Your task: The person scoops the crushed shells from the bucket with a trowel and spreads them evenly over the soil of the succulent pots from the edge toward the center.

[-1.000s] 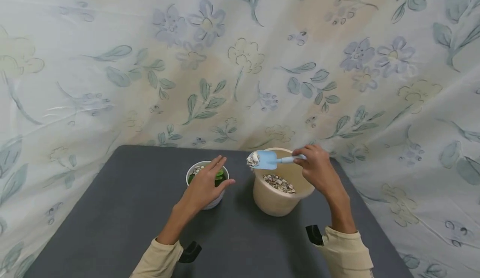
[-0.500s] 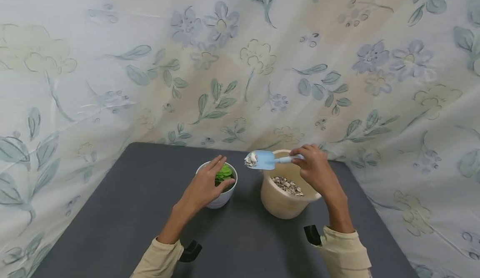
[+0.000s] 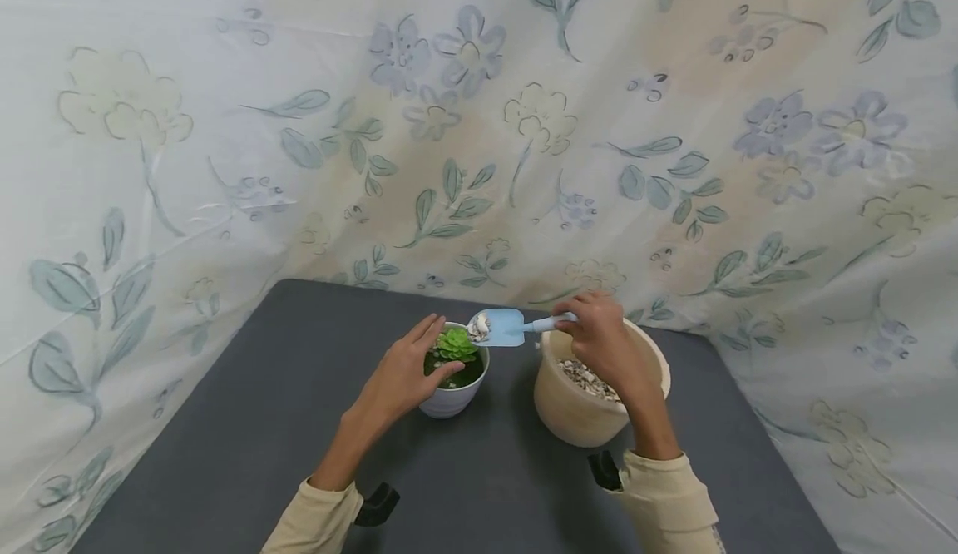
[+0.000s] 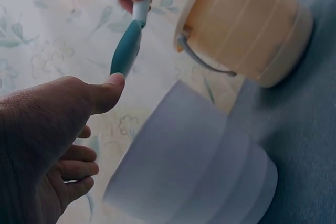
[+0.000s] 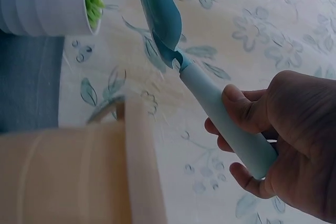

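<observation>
Right hand (image 3: 599,339) gripped the blue trowel (image 3: 503,327) by its handle — long axis running level toward the left, its pebble-loaded blade just over the white pot (image 3: 452,392). Left hand (image 3: 404,373), fingers relaxed, rested on that pot's near rim; the beige bucket (image 3: 580,408) stood beside it.

floral sheet backdrop (image 3: 479,121), dark grey table (image 3: 247,429)
</observation>
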